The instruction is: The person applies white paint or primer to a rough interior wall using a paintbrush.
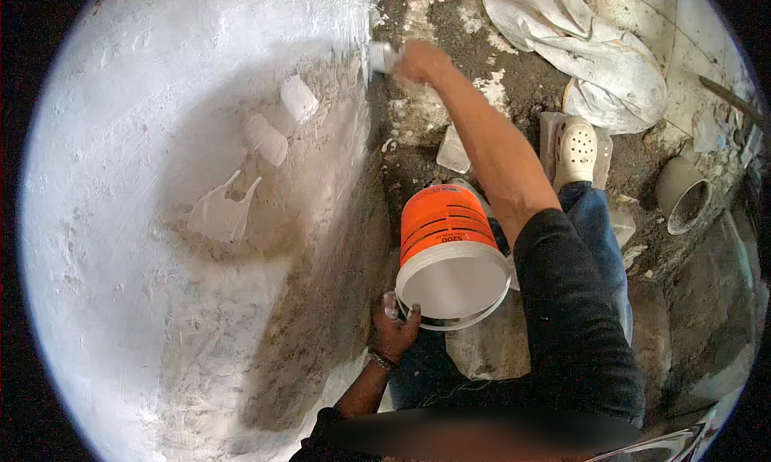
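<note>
My right hand [423, 62] is closed around a paintbrush [380, 58] at the far end of my reach. Its white-coated bristles touch the lower edge of the wall [104, 173], where white paint meets the dark ground. In my left hand [394, 330] is the rim or handle of an orange paint bucket [446, 214], gripped at its near left side. The bucket tilts with its open white mouth toward me, and pale paint shows inside. A rough brown patch of wall, streaked and blotched with white, lies left of the bucket.
A crumpled white sack [590, 48] lies on the dirt at the far right. My right foot in a cream clog [577, 150] stands below it. To the right, a grey cylindrical pot [683, 195] lies on its side. Pale blocks [454, 150] and rubble are scattered around.
</note>
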`<act>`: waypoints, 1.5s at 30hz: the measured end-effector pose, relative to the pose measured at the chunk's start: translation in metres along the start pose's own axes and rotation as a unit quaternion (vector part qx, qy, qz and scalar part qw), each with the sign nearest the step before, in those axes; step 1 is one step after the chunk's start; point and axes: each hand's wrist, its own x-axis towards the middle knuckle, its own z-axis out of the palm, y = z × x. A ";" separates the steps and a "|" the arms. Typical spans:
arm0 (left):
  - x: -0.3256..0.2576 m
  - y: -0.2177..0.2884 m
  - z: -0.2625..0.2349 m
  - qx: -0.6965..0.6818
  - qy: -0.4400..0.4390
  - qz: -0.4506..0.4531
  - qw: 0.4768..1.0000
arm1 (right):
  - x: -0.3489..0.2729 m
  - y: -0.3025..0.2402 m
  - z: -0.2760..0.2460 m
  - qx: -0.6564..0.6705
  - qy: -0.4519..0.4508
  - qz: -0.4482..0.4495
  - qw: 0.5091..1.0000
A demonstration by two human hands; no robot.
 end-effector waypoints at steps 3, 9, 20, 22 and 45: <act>0.001 0.000 -0.001 -0.032 -0.002 -0.004 0.999 | 0.020 -0.008 -0.027 -0.002 0.056 -0.020 0.998; 0.004 0.007 -0.003 -0.023 -0.008 -0.015 1.000 | 0.019 -0.015 -0.016 0.022 0.149 0.019 0.988; 0.006 0.020 -0.005 -0.007 -0.037 -0.003 0.999 | -0.048 0.027 0.044 0.032 -0.014 -0.044 0.998; 0.006 0.021 -0.005 -0.005 -0.008 0.002 1.000 | -0.049 0.023 0.039 0.041 0.074 0.017 0.996; 0.007 0.004 0.002 0.044 0.020 0.058 0.997 | -0.069 0.020 0.053 -0.016 -0.030 -0.090 0.995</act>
